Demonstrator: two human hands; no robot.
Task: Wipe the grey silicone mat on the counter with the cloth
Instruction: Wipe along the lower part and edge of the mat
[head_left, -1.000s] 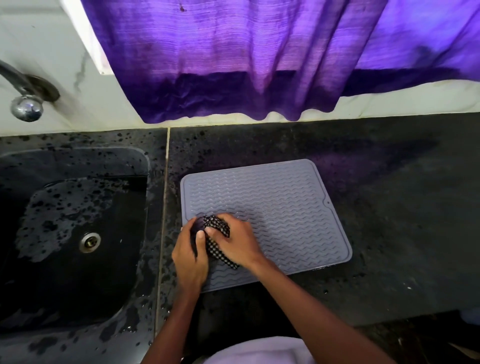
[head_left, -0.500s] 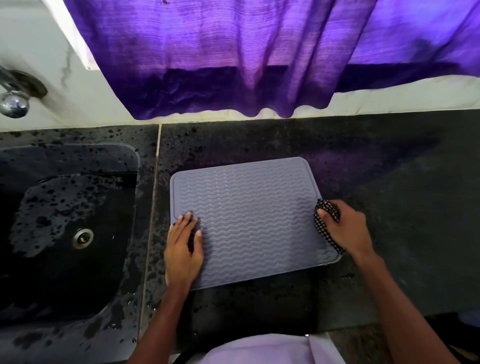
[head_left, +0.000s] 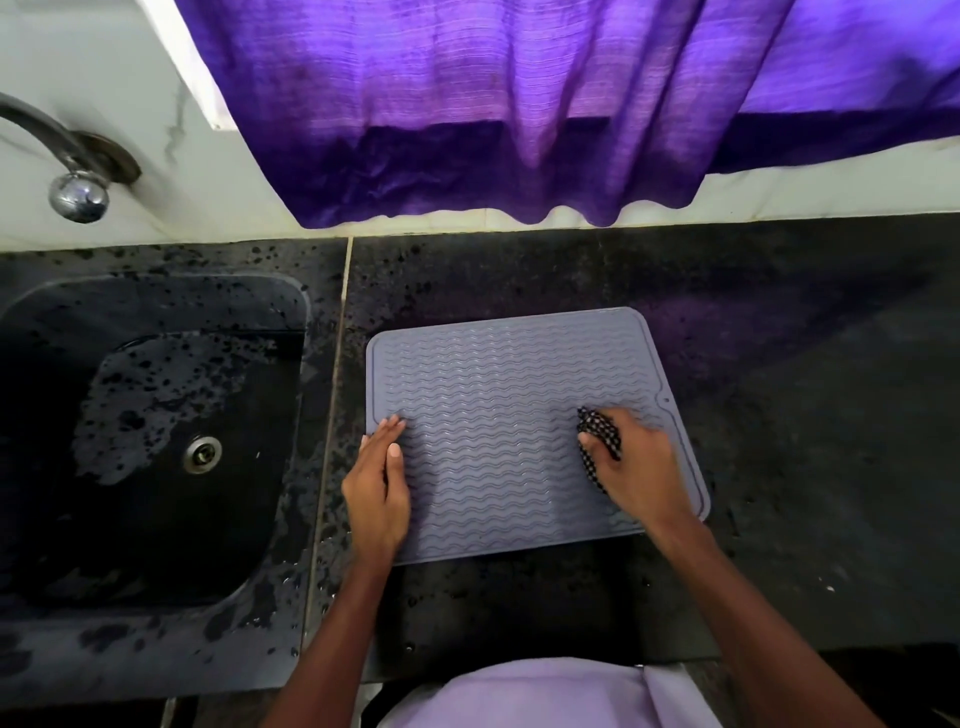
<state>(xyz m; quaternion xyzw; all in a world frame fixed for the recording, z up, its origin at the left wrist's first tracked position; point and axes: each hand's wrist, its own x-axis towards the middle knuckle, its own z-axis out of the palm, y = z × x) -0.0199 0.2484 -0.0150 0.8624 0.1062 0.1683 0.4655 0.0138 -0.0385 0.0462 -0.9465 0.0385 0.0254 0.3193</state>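
A grey silicone mat (head_left: 498, 395) with wavy ridges lies flat on the dark counter, just right of the sink. My left hand (head_left: 376, 483) lies flat on the mat's near left edge, fingers straight, pressing it down. My right hand (head_left: 636, 467) grips a bunched black-and-white checked cloth (head_left: 600, 436) and holds it against the mat's right part, a little in from the right edge. Most of the cloth is hidden under my fingers.
A black sink (head_left: 156, 441) with a metal drain (head_left: 201, 454) sits to the left, its rim wet. A chrome tap (head_left: 78, 195) sticks out of the white wall. A purple curtain (head_left: 519, 104) hangs over the counter's back edge. Dark counter (head_left: 805, 415) stretches right.
My right hand swept the cloth from the mat's left side to its right edge, then came back a little inward. My left hand flattened and stayed on the left edge.
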